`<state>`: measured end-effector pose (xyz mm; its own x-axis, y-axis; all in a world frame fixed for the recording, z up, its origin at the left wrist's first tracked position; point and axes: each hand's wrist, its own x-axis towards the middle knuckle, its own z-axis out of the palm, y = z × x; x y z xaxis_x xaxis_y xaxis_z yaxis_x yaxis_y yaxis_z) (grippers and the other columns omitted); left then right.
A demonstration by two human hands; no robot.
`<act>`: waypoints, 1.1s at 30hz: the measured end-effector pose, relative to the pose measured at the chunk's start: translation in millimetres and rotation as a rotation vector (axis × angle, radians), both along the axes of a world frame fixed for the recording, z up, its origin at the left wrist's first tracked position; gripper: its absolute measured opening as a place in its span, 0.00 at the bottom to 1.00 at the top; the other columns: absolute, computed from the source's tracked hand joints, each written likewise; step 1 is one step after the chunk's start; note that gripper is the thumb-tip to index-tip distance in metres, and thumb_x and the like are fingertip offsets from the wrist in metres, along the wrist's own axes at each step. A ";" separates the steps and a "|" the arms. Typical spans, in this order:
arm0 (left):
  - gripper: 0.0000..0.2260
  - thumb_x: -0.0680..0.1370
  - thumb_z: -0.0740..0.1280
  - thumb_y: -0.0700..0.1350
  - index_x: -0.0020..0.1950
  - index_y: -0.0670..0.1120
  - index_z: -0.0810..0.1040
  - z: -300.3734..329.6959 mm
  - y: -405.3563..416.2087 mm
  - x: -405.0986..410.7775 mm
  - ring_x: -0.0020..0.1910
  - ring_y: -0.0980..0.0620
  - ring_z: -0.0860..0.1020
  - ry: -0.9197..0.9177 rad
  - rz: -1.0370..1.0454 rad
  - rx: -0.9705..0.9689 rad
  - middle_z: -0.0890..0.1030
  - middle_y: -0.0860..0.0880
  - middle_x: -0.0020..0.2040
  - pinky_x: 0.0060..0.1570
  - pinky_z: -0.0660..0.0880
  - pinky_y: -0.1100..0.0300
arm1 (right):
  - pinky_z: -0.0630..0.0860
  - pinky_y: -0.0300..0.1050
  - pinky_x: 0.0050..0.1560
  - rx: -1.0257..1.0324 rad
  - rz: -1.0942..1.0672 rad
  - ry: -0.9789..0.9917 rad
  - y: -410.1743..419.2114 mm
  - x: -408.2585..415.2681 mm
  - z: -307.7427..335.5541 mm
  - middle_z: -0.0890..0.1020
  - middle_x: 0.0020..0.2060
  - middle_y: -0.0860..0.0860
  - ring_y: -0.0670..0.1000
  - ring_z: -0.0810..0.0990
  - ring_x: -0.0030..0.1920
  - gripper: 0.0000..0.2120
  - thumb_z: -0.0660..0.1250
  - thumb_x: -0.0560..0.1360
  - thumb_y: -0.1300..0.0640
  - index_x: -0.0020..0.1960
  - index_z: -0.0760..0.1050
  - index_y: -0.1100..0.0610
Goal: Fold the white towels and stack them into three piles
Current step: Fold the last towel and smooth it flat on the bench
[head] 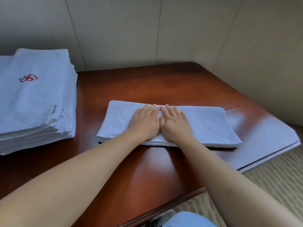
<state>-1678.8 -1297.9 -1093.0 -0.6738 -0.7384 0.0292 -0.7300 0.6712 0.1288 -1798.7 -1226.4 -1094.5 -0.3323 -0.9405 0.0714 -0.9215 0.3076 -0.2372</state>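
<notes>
Hands (pixel 159 122) flat on towel (pixel 208 126)

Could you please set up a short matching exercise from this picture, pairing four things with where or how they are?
Things:
1. towel stack
2. folded towel
3. left hand
4. table

States:
A. reddish-brown, glossy surface
B. pressing flat beside the right hand
C. at the left edge, red emblem on top
D. lying lengthwise at the centre, under both hands

Pairs: 1-C, 2-D, 3-B, 4-A
</notes>
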 end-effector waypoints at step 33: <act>0.38 0.72 0.38 0.79 0.81 0.67 0.43 4.5 -10.7 61.4 0.80 0.39 0.35 -0.104 0.416 0.176 0.39 0.53 0.84 0.74 0.40 0.31 | 0.40 0.58 0.80 0.175 -0.352 0.012 51.1 -84.7 9.9 0.47 0.83 0.46 0.54 0.43 0.82 0.36 0.41 0.78 0.28 0.83 0.48 0.40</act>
